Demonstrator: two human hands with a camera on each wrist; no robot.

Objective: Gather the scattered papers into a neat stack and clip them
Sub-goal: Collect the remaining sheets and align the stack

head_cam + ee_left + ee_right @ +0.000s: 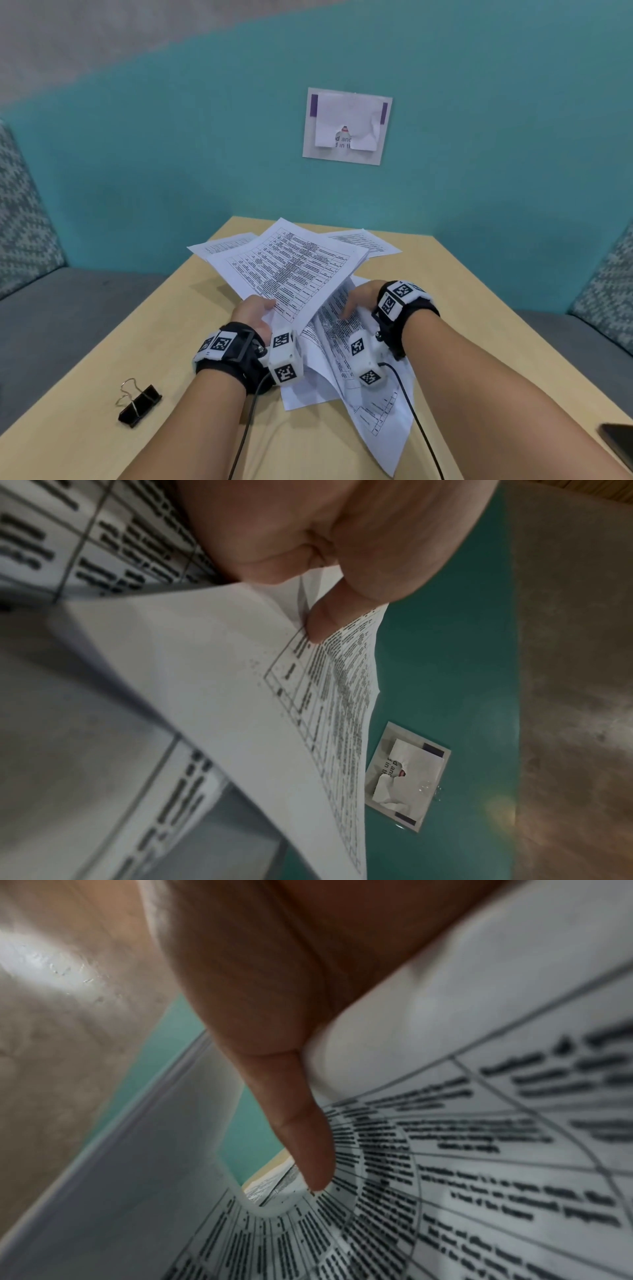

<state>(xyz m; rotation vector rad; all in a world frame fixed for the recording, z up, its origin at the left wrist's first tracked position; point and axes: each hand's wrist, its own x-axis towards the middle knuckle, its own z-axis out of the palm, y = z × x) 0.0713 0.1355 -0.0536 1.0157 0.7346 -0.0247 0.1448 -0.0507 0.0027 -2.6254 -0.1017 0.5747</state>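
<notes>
My left hand (262, 308) pinches the near edge of a sheaf of printed papers (291, 270), lifted and tilted above the wooden table (452, 274). In the left wrist view the thumb (318, 623) presses on that sheaf (240, 674). My right hand (354, 303) grips a curled printed sheet (337, 346) just below the sheaf; its thumb (304, 1131) lies on the sheet (479, 1150), the fingers hidden under it. More sheets lie beneath (308, 390), at the back left (222, 244) and back right (364, 240). A black binder clip (139, 404) lies left of my left wrist, apart from both hands.
A dark flat object (620, 443) sits at the table's right edge. A teal wall (479, 154) with a paper notice (346, 126) stands behind the table. Grey cushioned benches (68, 301) flank it. Cables run from both wrists toward me.
</notes>
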